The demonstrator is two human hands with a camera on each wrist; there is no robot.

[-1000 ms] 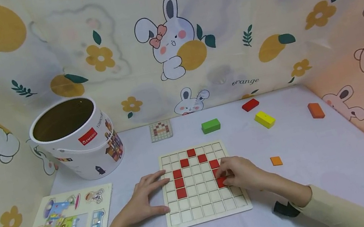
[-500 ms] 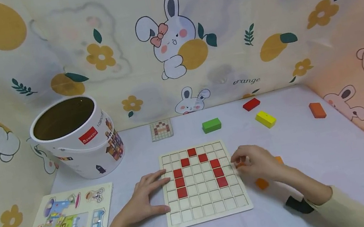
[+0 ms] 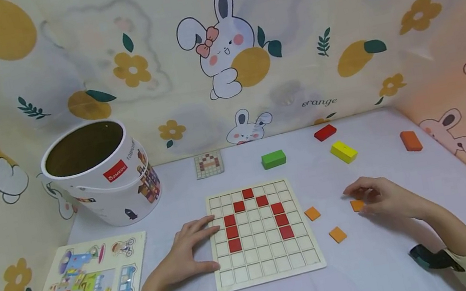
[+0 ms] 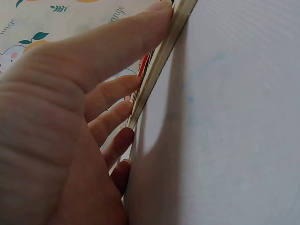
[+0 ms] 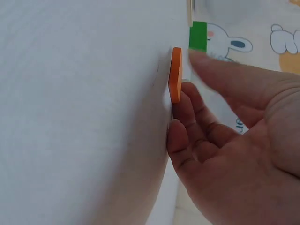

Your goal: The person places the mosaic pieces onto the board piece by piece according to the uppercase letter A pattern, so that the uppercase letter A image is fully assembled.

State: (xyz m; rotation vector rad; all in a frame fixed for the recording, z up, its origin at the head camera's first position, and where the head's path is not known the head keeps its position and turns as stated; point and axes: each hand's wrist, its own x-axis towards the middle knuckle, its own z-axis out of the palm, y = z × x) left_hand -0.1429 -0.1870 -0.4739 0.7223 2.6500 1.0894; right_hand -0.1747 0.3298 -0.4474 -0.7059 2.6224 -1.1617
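A cream grid board lies on the table with several red square tiles in its cells. My left hand rests at the board's left edge, thumb and fingers spread; in the left wrist view its fingertips touch the board's side. To the right of the board, my right hand is lowered over an orange tile. Seen from the right wrist, that orange tile lies by the loosely bent fingers, with the thumb apart from it. Two more orange tiles, one nearer and one by the board, lie between.
Behind the board are a small pattern card, a green block, a yellow block, a red block and an orange block. A white bucket and a picture puzzle board stand at left.
My right hand has let go of a red tile on the board and moved right to an orange tile. This uncovers two other orange tiles. The left hand stays put.
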